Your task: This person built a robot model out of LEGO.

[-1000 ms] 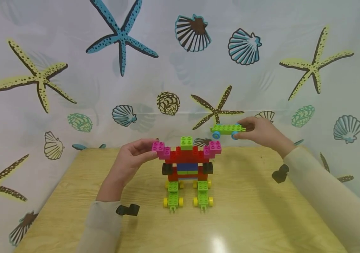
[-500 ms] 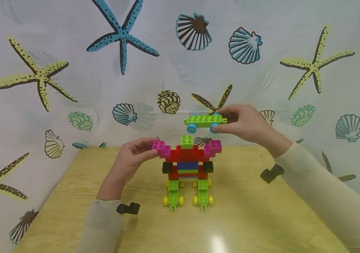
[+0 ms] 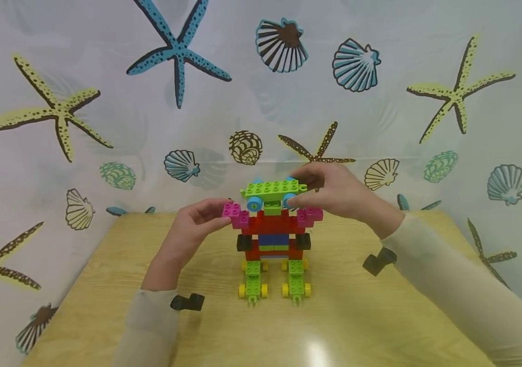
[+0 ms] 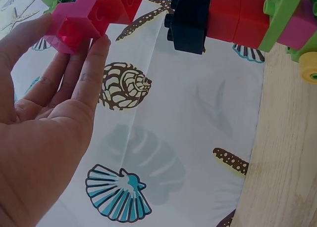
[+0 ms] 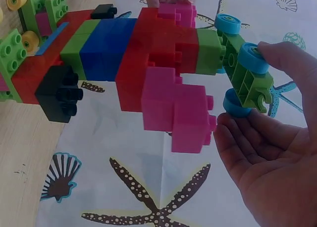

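Observation:
A toy-brick robot figure (image 3: 273, 224) stands upright on the table, with red, blue and green bricks in its body. My left hand (image 3: 197, 224) pinches the pink brick (image 3: 231, 209) at its left arm, thumb in front and fingers behind. In the right wrist view, my right hand (image 5: 267, 148) holds a green wheeled brick base (image 5: 242, 68) by its blue wheels at one end. That base lies over the green brick (image 5: 210, 49) on top of the figure, slightly tilted, with its underside right at the studs. Another pink arm (image 5: 173, 108) juts out below my right hand.
Two green wheeled bases (image 3: 253, 280) with yellow wheels serve as the figure's feet. Black bricks (image 3: 303, 241) stick out at both sides. Behind the wooden table (image 3: 357, 306) hangs a white cloth (image 3: 261, 102) printed with starfish and shells.
My right hand has carried the green wheeled base leftward, first up and then down onto the top of the figure. My left hand stays on the pink brick.

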